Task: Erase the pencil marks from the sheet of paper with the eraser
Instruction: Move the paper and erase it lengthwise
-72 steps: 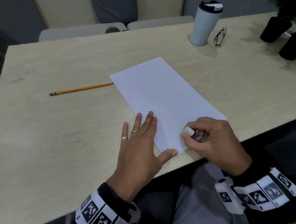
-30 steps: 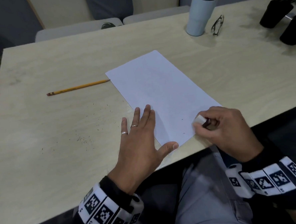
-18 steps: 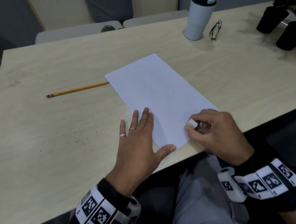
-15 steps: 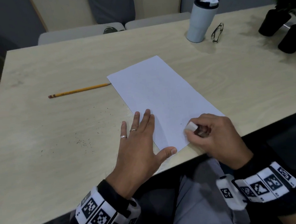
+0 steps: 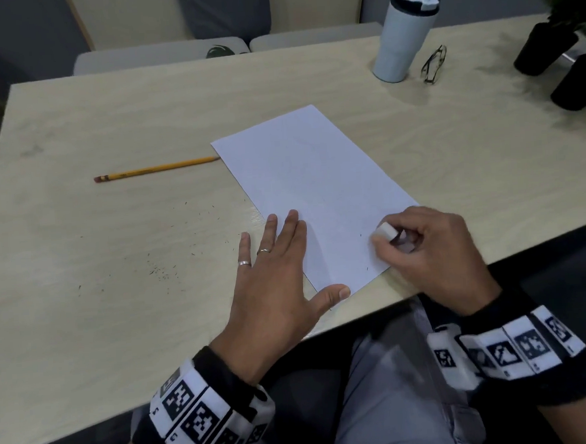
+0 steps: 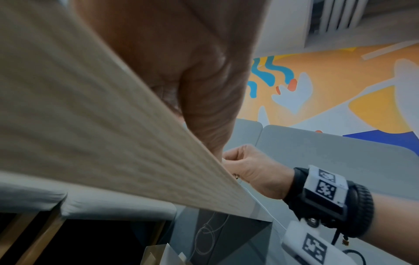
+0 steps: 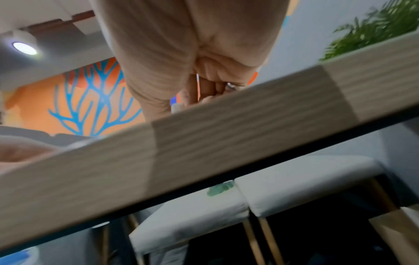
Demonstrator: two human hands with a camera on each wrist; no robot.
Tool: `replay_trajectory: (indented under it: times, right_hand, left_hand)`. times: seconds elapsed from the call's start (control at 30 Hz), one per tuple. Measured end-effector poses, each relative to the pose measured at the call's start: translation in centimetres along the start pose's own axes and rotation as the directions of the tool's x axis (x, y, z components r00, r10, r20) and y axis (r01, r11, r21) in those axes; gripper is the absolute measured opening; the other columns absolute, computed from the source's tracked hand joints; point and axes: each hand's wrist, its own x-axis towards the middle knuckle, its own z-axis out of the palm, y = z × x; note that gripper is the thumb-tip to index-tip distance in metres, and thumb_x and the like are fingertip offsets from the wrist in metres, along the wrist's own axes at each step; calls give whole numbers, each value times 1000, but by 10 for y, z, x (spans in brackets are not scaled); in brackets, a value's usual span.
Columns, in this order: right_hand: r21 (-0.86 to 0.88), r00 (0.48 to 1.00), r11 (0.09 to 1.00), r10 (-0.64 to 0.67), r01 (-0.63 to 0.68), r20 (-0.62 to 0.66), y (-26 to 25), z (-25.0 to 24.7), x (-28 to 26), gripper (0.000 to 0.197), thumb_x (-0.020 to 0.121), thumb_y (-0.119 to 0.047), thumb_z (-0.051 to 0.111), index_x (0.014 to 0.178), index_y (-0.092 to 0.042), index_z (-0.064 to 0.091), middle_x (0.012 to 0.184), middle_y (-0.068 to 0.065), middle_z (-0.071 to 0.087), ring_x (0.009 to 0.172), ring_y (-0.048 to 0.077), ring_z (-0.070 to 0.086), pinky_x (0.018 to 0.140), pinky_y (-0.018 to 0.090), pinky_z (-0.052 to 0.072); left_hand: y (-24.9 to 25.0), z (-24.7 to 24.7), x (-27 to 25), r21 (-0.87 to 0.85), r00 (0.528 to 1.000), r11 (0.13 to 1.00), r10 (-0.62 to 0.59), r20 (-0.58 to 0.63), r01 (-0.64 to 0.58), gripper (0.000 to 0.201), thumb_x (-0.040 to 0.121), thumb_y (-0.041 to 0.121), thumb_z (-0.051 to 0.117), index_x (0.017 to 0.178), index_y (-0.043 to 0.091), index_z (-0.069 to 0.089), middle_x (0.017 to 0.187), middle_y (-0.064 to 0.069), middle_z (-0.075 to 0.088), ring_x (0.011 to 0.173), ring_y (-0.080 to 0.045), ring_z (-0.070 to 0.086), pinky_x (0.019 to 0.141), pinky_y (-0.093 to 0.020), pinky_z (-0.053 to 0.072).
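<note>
Yellow pencil (image 5: 156,168) is lying well beyond my left hand (image 5: 274,274), which is pressing flat, fingers spread, on the paper (image 5: 317,186)'s near-left edge. Right of it, my right hand (image 5: 430,247) is pinching the white eraser (image 5: 386,231) against the sheet's near-right corner.

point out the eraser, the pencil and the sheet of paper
eraser (image 5: 386,231), head view, its white end showing above the fingers
pencil (image 5: 158,169), head view, middle of the yellow shaft
sheet of paper (image 5: 316,172), head view, bare middle area
</note>
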Motion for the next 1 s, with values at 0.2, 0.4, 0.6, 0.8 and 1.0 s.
replay_trajectory:
  times: [0.2, 0.4, 0.6, 0.8, 1.0]
  right_hand:
    - [36, 997, 997, 70, -70, -12, 13, 1, 7, 27, 86, -12, 81, 67, -9, 62, 64, 5, 50, 64, 20, 47, 64, 40, 44]
    - [14, 989, 996, -91, 90, 119, -17, 16, -12, 24, 86, -12, 81, 69, -16, 64, 65, -3, 51, 68, 19, 51, 65, 32, 43]
    - [56, 997, 996, 74, -73, -28, 14, -2, 9, 22, 87, -13, 80, 70, -9, 67, 66, 4, 54, 63, 17, 46, 63, 29, 39]
    - [169, 988, 984, 31, -56, 148, 2, 1, -14, 16, 86, -9, 83, 74, -9, 72, 68, 6, 55, 65, 22, 50, 64, 38, 42]
    - [160, 992, 986, 36, -55, 119, -5, -4, -13, 14, 84, -8, 83, 75, -6, 73, 68, 8, 55, 65, 22, 50, 64, 38, 43]
  left_hand:
    - [0, 1, 0, 5, 1000, 1000, -2, 6, 2, 113, 86, 89, 37, 168, 23, -3, 174, 14, -18, 157, -8, -26, 128, -45, -18]
    - [0, 1, 0, 3, 1000, 1000, -8, 13, 8, 112, 87, 88, 38, 168, 23, -4, 173, 14, -19, 157, -8, -27, 127, -45, -19]
    - [2, -1, 0, -2, 1000, 1000, -14, 18, 14, 112, 87, 87, 40, 168, 23, -3, 174, 13, -18, 157, -9, -26, 128, -46, -19]
    - [3, -2, 0, -10, 1000, 1000, -13, 23, 14, 111, 88, 86, 41, 168, 23, -3, 174, 12, -18, 157, -9, -26, 128, -46, -18]
    - [3, -2, -1, -21, 1000, 1000, -15, 18, 16, 111, 89, 85, 43, 169, 23, -3, 174, 13, -18, 158, -10, -26, 128, -47, -17]
